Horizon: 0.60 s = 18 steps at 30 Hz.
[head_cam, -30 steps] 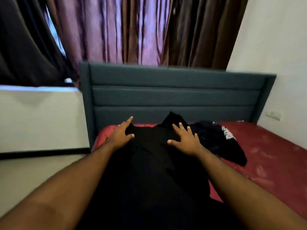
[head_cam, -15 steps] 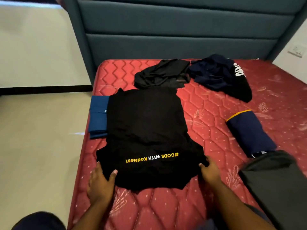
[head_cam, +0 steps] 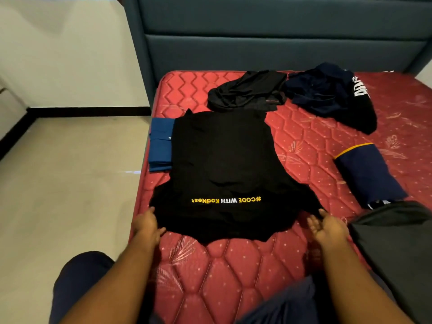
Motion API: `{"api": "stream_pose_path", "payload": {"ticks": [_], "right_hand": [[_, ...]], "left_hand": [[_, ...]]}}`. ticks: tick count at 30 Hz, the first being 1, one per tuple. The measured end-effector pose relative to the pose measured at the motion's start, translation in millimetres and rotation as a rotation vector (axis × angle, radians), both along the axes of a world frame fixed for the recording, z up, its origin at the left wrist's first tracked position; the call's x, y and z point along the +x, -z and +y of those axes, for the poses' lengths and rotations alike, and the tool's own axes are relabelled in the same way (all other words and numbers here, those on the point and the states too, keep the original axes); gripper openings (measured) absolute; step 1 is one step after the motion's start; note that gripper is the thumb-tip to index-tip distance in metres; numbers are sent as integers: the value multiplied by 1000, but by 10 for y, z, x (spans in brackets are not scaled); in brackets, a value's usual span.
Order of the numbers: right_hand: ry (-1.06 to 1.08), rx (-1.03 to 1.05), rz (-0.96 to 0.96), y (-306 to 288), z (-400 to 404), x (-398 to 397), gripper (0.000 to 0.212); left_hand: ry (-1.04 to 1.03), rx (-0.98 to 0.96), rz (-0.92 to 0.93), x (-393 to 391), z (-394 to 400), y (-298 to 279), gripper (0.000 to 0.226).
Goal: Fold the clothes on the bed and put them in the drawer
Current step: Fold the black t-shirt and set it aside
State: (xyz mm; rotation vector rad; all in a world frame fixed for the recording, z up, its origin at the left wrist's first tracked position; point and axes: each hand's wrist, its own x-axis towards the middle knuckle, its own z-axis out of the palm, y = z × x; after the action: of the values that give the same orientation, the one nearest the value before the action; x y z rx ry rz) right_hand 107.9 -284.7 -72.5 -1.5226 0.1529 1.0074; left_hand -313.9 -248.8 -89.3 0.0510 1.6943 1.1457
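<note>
Black T-shirt: lies spread flat on the near-left part of the bed, its printed end nearest the person; yellow and white lettering "#CODE WITH KodNest" reads upside down from the camera.
Bed: red quilted mattress, bare of sheets, with a dark teal padded headboard at the far end.
Left hand: at the near-left corner of the black T-shirt, touching its edge; fingers partly curled, grip state cannot be told, as the fingertips are blurred and partly under the cloth.
Right hand: just beside the near-right corner of the black T-shirt, palm turned up, fingers loosely spread, holding nothing.
Blue folded garment: at the left edge of the bed, its right side covered by the black T-shirt.
Black crumpled garment: unfolded, at the far end of the bed, just beyond the black T-shirt.
Navy crumpled garment: unfolded, far right, touching the black crumpled garment; white lettering shows on one dark part.
Navy folded garment: on the right of the bed, with a yellow trim line at its far end.
Dark grey garment: at the near-right edge of the frame, overlapping the near end of the navy folded garment.
Floor: pale tiles left of the bed.
</note>
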Motion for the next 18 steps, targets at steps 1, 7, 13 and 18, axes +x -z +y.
{"api": "stream_pose_path", "payload": {"ticks": [1,7,13,18], "right_hand": [[84,45,-57,-39,-44,85,28],[230,158,-465,-228,-86,209,41],[169,208,-455,-326,-5,45,43],[141,311,-432,-656,-2,-170,34]], "left_hand": [[-56,60,-47,-86,-8,-34,26],[-150,115,-316,-649,5,23,21],[151,-94,-104,-440,-52,84,40],[-284,98,5,-446,20,17,22]]}}
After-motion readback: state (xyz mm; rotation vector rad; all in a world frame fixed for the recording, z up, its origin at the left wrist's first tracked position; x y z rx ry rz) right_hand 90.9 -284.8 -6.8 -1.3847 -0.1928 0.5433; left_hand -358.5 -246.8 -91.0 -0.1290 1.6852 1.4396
